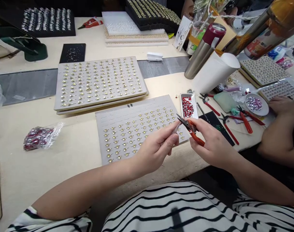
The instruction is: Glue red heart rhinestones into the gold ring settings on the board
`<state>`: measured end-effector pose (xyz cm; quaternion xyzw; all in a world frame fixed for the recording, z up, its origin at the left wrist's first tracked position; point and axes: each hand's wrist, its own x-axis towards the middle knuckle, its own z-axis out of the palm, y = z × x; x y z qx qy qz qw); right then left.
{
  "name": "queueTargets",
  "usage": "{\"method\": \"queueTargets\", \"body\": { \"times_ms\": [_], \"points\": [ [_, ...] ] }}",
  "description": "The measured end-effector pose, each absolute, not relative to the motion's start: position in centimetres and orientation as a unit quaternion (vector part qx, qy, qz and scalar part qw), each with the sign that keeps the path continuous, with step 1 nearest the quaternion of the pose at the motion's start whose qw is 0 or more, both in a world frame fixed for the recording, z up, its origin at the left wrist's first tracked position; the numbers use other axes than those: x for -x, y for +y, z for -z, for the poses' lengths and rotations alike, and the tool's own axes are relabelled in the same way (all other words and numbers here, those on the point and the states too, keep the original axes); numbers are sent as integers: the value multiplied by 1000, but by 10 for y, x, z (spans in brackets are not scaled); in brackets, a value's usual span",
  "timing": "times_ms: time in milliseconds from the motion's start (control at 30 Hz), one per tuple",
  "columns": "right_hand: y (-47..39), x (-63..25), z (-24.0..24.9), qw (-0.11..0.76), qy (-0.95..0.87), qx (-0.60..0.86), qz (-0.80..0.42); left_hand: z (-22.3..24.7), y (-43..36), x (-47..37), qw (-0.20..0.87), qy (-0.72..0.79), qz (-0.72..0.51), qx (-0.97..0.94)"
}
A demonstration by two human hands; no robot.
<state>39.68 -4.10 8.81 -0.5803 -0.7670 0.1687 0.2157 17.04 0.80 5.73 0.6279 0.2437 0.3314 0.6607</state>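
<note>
My right hand (211, 140) is closed around red-handled pliers (192, 130), whose dark jaws point up and left toward my left fingertips. My left hand (158, 149) pinches a small whitish piece (177, 127) close beside the jaws; anything finer there is too small to tell. Both hands are over the right edge of a grey board (108, 117) with rows of small gold pieces, its upper left rows bare. Just beyond the pliers sits a white tray (196, 111) of red stones.
Stacked boards (99, 82) of gold pieces lie behind. A plastic bag (39, 138) is at left. Right of my hands are a black mat (225, 135), more pliers (245, 122), a dish (256, 105) of stones, a steel flask (201, 56) and another person's arm (279, 138).
</note>
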Motion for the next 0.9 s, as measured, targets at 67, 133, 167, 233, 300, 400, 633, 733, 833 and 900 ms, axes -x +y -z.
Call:
{"method": "queueTargets", "body": {
  "times_ms": [67, 133, 167, 233, 300, 400, 633, 733, 833, 900],
  "points": [
    [-41, -397, -87, 216, -766, 581, -168, -58, 8, -171, 659, 247, -330, -629],
    [-41, -398, -86, 217, -765, 583, -166, -58, 8, -171, 658, 253, -328, -629],
    [-41, -399, -86, 218, -765, 583, -166, -58, 9, -171, 659, 255, -326, -629],
    [-40, -400, -86, 218, -766, 582, -165, -59, 9, -171, 661, 257, -321, -628],
    [-40, -399, -86, 219, -767, 581, -162, -59, 9, -171, 664, 259, -316, -626],
    [-40, -396, -86, 226, -771, 575, -158, -60, 9, -171, 666, 262, -315, -623],
    [-18, -430, -84, 244, -700, 670, -21, -65, 7, -164, 676, 290, -303, -606],
    [9, -480, -79, 90, -569, 817, 19, -69, 7, -158, 698, 342, -294, -556],
    [25, -531, -68, 36, -489, 871, 32, -73, 8, -152, 689, 386, -276, -548],
    [29, -552, -55, 15, -457, 889, 36, -75, 6, -151, 667, 419, -281, -549]
  ]
}}
